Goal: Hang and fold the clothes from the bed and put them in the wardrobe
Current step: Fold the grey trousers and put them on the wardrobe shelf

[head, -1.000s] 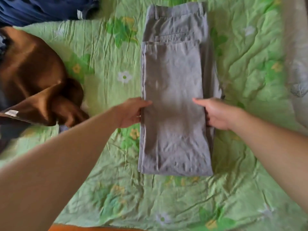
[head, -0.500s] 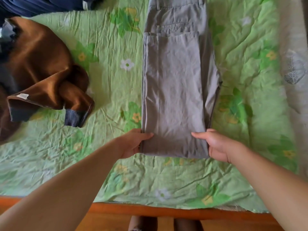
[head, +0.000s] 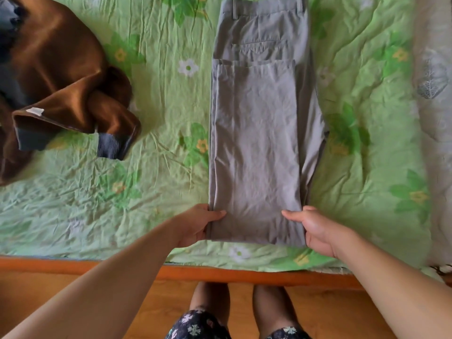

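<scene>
Grey trousers [head: 259, 133] lie folded lengthwise and doubled over on the green flowered bedspread [head: 166, 113], waistband at the far end. My left hand [head: 198, 226] grips the near left corner of the fold, thumb on top of the cloth. My right hand [head: 315, 228] grips the near right corner the same way, thumb on top and fingers underneath. A crumpled brown jacket [head: 61, 77] with dark ribbed cuffs lies at the left of the bed.
The orange wooden bed frame [head: 220, 272] runs along the near edge, with wooden floor and my legs below it. A pale grey patterned blanket [head: 433, 94] lies along the right side. Dark blue cloth [head: 7, 23] sits at the far left.
Both hands slid down the trousers' sides from the middle to the near folded end and took hold of its corners. The view has tilted down, bringing the bed frame and floor in.
</scene>
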Tool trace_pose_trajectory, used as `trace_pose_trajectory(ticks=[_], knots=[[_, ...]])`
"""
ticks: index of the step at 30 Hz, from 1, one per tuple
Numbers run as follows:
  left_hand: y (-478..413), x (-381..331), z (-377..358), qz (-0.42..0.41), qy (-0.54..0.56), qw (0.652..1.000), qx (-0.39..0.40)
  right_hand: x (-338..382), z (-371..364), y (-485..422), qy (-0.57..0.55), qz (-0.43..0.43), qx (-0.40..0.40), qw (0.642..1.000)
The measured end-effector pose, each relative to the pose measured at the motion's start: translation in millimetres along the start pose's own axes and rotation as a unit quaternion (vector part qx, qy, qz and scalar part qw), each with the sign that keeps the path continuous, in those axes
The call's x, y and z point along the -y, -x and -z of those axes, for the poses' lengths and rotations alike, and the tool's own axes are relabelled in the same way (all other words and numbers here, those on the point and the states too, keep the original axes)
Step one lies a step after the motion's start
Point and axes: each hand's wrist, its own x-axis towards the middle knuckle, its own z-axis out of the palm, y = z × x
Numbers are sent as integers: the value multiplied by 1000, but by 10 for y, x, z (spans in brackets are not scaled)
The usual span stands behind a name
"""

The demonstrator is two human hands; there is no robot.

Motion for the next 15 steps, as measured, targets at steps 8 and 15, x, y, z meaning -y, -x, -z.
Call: trace_pose_trajectory(ticks=[8, 15], knots=[[-96, -524, 16, -81, -27, 995, -47, 455, -88, -42, -31, 77, 42, 996], [-321, -1574, -23, -220, -18, 970, -103, 1508, -287, -252, -6, 188, 12, 982]])
